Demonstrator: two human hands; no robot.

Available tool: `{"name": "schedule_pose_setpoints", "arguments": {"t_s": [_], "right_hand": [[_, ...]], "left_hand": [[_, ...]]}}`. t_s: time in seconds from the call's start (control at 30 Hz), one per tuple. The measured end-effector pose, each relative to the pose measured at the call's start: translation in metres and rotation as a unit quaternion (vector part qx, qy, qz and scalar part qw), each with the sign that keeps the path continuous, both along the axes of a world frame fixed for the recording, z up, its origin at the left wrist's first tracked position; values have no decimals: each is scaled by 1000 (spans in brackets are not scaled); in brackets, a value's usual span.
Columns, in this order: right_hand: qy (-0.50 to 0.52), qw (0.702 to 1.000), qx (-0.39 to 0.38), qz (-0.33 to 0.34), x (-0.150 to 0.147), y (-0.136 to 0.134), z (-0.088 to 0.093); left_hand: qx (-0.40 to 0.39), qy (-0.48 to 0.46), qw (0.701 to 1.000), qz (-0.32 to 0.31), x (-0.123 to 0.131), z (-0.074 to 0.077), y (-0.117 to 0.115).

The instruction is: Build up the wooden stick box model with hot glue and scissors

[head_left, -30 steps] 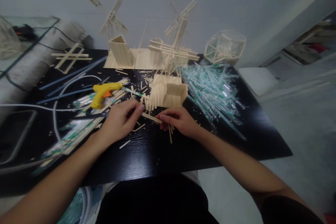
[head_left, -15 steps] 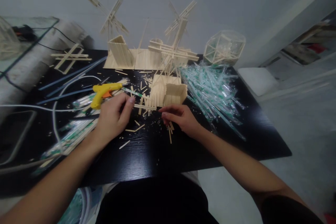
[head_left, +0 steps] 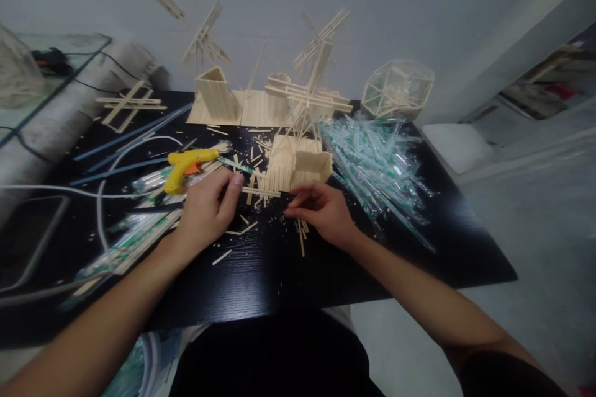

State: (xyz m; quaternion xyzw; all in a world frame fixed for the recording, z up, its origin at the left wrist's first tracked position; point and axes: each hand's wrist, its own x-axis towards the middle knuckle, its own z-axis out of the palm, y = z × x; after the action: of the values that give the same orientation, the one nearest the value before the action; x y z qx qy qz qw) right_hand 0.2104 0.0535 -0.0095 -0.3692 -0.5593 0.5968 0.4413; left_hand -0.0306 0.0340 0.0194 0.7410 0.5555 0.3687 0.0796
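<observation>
My left hand (head_left: 212, 205) is closed, its thumb pressed on a pair of thin wooden sticks (head_left: 261, 191) that point right. My right hand (head_left: 323, 214) hovers just beyond their far end, thumb and forefinger apart, with nothing visible between them. Behind the fingers stands a windmill model of sticks, with a small open box (head_left: 311, 165) on a slatted base (head_left: 282, 146) and crossed blades (head_left: 307, 94) above. A yellow glue gun (head_left: 184, 169) lies beside my left hand. Cut stick pieces (head_left: 302, 239) are scattered around both hands.
A heap of clear and green wrappers (head_left: 375, 164) covers the table's right side. Wrapped sticks (head_left: 135, 242) and a white cord (head_left: 100, 211) lie at left. More stick models (head_left: 216, 99) and a faceted glass-like container (head_left: 398, 90) stand along the wall.
My right thumb and forefinger have spread further apart. My left hand has shifted slightly right with the sticks. The whole view has moved a little.
</observation>
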Motion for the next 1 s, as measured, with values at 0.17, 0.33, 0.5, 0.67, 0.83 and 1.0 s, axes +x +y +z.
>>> {"name": "schedule_pose_setpoints", "arguments": {"t_s": [0.17,0.33,0.5,0.67,0.83,1.0], "right_hand": [[-25,999,24,-9,3,2,0],[-71,993,93,22,2,-5,0],[-123,975,185,5,-3,-10,-4],[-167,959,228,-8,-2,-10,-4],[-228,903,358,-67,0,-11,-7],[-234,887,392,-63,1,-10,-12]], "left_hand": [[-6,1,1000,-1,1,1,-1],[-9,11,1000,-16,5,1,-3],[-24,8,998,-53,12,-1,-8],[-25,5,998,-57,13,-2,-10],[-20,1,998,-58,13,-2,-9],[-41,-16,997,-64,16,-2,-9]]}}
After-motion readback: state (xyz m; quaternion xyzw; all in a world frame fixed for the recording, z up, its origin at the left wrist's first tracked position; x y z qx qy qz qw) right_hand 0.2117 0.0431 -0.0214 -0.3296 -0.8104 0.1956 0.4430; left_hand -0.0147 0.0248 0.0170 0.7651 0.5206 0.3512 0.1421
